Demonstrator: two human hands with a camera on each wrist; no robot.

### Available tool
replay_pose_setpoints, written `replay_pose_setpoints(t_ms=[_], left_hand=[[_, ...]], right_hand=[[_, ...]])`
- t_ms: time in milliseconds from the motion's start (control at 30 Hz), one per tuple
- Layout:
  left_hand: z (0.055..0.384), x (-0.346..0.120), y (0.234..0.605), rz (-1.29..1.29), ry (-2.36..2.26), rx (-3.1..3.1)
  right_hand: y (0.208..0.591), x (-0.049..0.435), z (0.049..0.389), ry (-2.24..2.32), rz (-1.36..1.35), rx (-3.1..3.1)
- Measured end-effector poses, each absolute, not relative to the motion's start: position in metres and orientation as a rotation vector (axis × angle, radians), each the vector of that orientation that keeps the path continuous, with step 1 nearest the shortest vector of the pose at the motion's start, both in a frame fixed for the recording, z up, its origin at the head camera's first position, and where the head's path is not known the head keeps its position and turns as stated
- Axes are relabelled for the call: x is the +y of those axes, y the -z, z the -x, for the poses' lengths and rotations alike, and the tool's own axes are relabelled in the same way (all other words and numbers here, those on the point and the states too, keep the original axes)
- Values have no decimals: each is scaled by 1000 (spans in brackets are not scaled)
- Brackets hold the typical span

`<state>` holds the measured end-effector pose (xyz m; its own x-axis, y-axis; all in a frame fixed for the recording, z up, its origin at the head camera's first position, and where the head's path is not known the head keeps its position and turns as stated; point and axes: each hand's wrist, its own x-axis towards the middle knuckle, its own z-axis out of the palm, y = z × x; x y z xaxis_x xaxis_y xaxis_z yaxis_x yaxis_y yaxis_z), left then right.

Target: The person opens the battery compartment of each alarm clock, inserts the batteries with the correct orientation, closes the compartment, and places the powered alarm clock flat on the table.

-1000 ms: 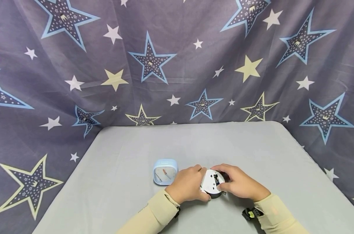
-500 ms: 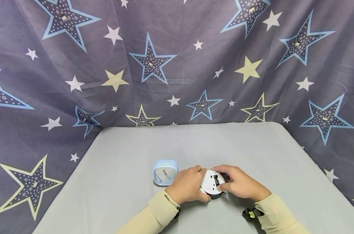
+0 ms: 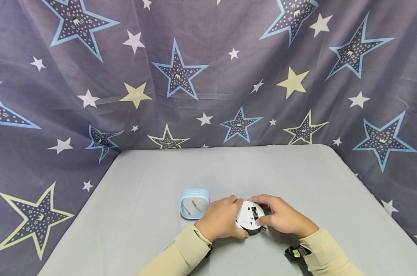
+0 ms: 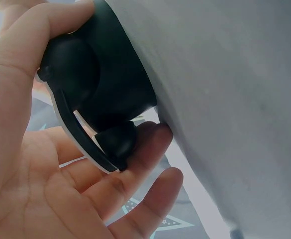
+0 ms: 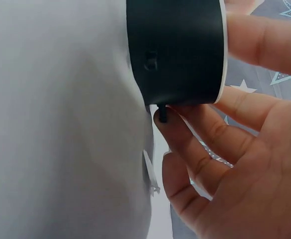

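Note:
A round black twin-bell alarm clock (image 3: 246, 216) lies face down on the grey cloth, its white back upward with a dark oblong battery slot in it. My left hand (image 3: 220, 216) grips it at the bell end, and in the left wrist view the bells and curved handle of the clock (image 4: 120, 69) show between thumb and fingers. From the other side my right hand (image 3: 284, 215) holds the clock, thumb on the white back beside the slot. A short black foot of the clock (image 5: 162, 113) touches a right fingertip in the right wrist view.
Just left of my left hand stands a light blue rounded-square alarm clock (image 3: 194, 204) with an orange hand on its pale face. The grey cloth-covered table (image 3: 153, 172) reaches back to a purple-grey star-patterned curtain (image 3: 208, 76).

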<state>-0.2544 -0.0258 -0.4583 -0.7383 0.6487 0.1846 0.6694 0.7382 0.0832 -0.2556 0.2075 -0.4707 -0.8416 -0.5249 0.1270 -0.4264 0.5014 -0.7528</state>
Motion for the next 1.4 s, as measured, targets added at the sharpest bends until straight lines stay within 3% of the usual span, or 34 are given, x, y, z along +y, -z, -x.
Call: replay_pose_setpoints(t_ms=[1400], left_hand=[[253,-25,456,1050,219,-2808]], right_hand=[[467,204,258,1408,689,2437]])
